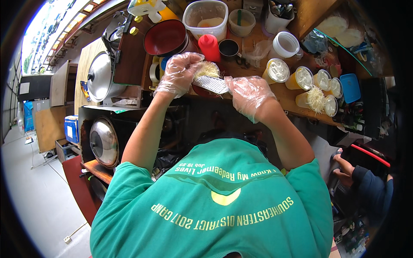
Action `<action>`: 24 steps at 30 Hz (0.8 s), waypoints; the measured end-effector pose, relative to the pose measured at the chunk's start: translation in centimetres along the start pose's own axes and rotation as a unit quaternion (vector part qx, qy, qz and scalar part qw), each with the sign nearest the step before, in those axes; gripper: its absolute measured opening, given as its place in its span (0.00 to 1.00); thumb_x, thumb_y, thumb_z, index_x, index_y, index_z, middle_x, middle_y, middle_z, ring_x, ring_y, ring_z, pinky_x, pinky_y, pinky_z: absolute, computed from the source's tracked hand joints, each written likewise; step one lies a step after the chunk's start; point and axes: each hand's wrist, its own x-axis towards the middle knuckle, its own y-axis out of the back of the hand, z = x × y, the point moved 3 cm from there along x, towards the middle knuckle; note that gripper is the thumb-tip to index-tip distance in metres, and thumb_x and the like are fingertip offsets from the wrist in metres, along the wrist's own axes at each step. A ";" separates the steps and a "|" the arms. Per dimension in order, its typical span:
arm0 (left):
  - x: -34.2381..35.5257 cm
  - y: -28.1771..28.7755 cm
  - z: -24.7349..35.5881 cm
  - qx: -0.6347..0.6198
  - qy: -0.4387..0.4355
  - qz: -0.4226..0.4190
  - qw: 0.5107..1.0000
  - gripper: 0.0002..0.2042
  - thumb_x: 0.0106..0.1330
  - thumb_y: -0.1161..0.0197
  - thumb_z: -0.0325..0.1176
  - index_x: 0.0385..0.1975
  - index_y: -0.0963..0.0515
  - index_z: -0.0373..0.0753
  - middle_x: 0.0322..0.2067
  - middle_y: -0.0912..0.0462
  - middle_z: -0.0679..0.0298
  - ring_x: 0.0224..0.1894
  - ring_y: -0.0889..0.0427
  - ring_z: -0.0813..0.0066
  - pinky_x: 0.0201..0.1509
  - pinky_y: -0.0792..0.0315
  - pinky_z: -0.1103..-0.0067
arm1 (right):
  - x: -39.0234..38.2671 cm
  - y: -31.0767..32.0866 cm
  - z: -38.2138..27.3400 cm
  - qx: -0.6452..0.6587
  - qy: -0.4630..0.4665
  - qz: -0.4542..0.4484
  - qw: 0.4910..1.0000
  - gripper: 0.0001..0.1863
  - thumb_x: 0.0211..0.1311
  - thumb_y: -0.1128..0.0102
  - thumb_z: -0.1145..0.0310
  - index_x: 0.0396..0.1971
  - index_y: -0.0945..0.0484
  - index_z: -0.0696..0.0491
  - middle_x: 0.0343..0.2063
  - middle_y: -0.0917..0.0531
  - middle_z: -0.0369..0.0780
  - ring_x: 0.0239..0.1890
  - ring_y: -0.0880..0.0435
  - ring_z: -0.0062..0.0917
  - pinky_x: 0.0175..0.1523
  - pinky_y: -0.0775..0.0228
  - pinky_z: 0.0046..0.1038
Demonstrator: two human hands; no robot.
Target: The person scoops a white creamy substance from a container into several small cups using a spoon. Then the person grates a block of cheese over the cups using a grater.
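Note:
Both my hands wear clear plastic gloves above the near edge of the wooden counter. My right hand (251,95) grips one end of a flat metal grater (214,85), which slants between my hands. My left hand (180,72) is closed at the grater's other end; whatever its fingers hold is hidden. Pale fine shreds, like grated cheese (208,69), are heaped just beyond the grater, over a container mostly covered by it. To the right stand several yellow-filled cups (276,71) with white cream on top. One cup (315,99) carries a pile of the same shreds.
Behind my hands are a red squeeze bottle (209,48), a dark mug (229,48), a red bowl (163,38) and a plastic tub (205,19). Stacked white cups (285,44) and a blue lid (350,88) lie rightward. A lidded pot (101,77) stands left. Another person's legs (344,167) show at right.

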 end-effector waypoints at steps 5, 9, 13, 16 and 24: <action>0.3 -0.4 -0.8 0.012 0.013 -0.083 0.996 0.12 0.69 0.33 0.28 0.50 0.14 0.34 0.46 0.11 0.49 0.49 0.11 0.53 0.56 0.21 0.68 | -0.9 -0.8 0.0 0.003 0.005 0.004 1.000 0.13 0.69 0.53 0.69 0.41 0.17 0.54 0.38 0.11 0.47 0.46 0.11 0.42 0.53 0.21 0.42; 0.2 -0.7 -0.8 0.005 0.063 -0.104 0.993 0.13 0.71 0.34 0.28 0.52 0.15 0.34 0.47 0.11 0.48 0.49 0.11 0.53 0.56 0.21 0.69 | -1.5 -1.6 0.2 -0.001 0.003 0.037 0.999 0.14 0.70 0.53 0.69 0.45 0.17 0.55 0.37 0.10 0.47 0.43 0.10 0.42 0.50 0.20 0.43; 0.1 -0.6 0.0 0.004 -0.007 -0.096 0.995 0.13 0.70 0.35 0.26 0.52 0.15 0.34 0.46 0.11 0.48 0.49 0.11 0.52 0.55 0.20 0.70 | -1.8 -3.1 -1.0 -0.007 -0.017 0.055 0.998 0.18 0.70 0.51 0.70 0.55 0.20 0.57 0.35 0.10 0.46 0.40 0.10 0.41 0.47 0.20 0.42; 0.0 -0.5 0.4 0.039 -0.036 -0.094 0.994 0.12 0.68 0.34 0.26 0.50 0.15 0.35 0.44 0.11 0.48 0.48 0.11 0.52 0.54 0.20 0.68 | -2.3 -3.7 -2.1 0.010 -0.031 0.054 0.998 0.22 0.69 0.50 0.70 0.61 0.22 0.58 0.34 0.10 0.45 0.39 0.09 0.39 0.46 0.19 0.40; -1.7 1.2 0.2 -0.171 0.171 0.089 0.966 0.09 0.67 0.25 0.30 0.41 0.14 0.33 0.31 0.12 0.66 0.29 0.18 0.82 0.37 0.23 0.83 | -1.2 -6.2 -0.4 0.060 -0.041 0.089 0.993 0.20 0.67 0.48 0.73 0.57 0.24 0.58 0.38 0.11 0.50 0.42 0.09 0.40 0.45 0.18 0.40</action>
